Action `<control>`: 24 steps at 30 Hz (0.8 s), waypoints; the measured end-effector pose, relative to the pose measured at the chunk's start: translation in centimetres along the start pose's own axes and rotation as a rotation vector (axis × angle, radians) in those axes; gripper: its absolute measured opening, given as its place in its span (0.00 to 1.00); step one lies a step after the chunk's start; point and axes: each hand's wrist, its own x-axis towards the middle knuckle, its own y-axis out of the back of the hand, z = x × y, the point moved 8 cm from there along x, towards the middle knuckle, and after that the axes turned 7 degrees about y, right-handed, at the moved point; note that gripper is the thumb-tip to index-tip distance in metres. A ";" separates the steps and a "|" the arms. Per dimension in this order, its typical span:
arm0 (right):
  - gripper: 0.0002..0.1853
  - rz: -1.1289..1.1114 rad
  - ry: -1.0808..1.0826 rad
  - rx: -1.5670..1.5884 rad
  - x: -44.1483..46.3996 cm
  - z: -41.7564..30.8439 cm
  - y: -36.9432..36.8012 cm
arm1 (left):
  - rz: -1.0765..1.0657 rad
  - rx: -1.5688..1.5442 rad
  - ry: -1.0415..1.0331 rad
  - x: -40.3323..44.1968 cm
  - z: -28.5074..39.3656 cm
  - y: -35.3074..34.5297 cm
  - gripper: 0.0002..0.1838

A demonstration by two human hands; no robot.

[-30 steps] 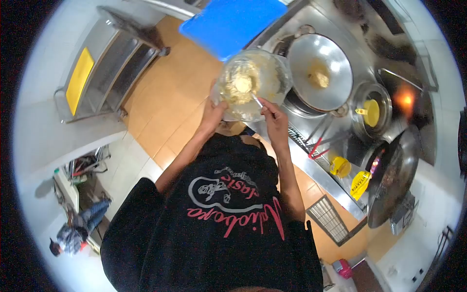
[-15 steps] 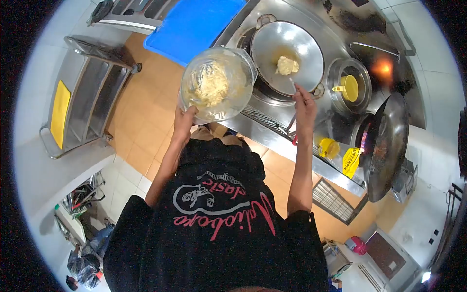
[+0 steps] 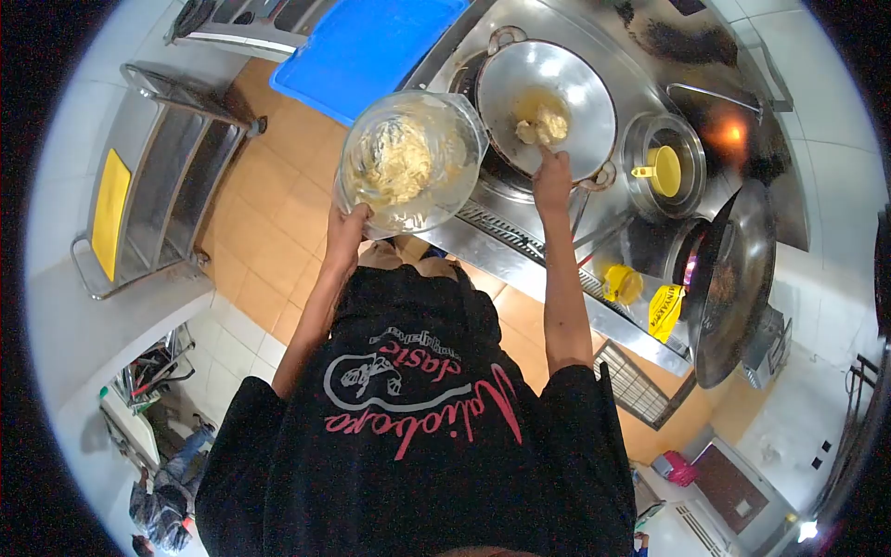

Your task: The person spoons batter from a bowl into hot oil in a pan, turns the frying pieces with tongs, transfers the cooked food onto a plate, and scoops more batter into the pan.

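My left hand (image 3: 349,232) grips the near rim of a clear bowl (image 3: 455,176), which is tilted and holds pale, lumpy batter (image 3: 401,167). Over the near side of a wide metal wok (image 3: 589,88), my right hand (image 3: 553,179) is closed around what looks like a spoon, mostly hidden by the fingers. Just beyond those fingertips, a clump of batter (image 3: 552,124) lies in a small pool of yellowish liquid at the wok's bottom. The bowl is held left of the wok, close to its edge.
Right of the wok, a yellow cup (image 3: 665,171) sits in a round metal pan (image 3: 698,153). A large dark wok (image 3: 738,288) stands over a lit burner. Nearby are a yellow-lidded jar (image 3: 623,284) and yellow packet (image 3: 665,313). A blue board (image 3: 362,56) lies upper left.
My right hand has moved forward and slightly left, deeper over the wok to the batter. The clump there is now wider. My left hand and the bowl stay nearly still.
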 end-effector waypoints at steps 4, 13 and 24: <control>0.25 -0.117 -0.065 0.048 -0.3 0.3 -0.4 | -0.059 0.044 0.080 0.6 -1.1 0.5 0.36; 0.25 -0.080 -0.032 -0.081 0.2 -0.3 0.6 | 0.001 0.007 0.030 0.9 -0.7 0.6 0.33; 0.23 -0.037 -0.114 -0.025 0.2 0.5 1.1 | -0.028 0.021 -0.007 -0.2 0.9 -0.2 0.37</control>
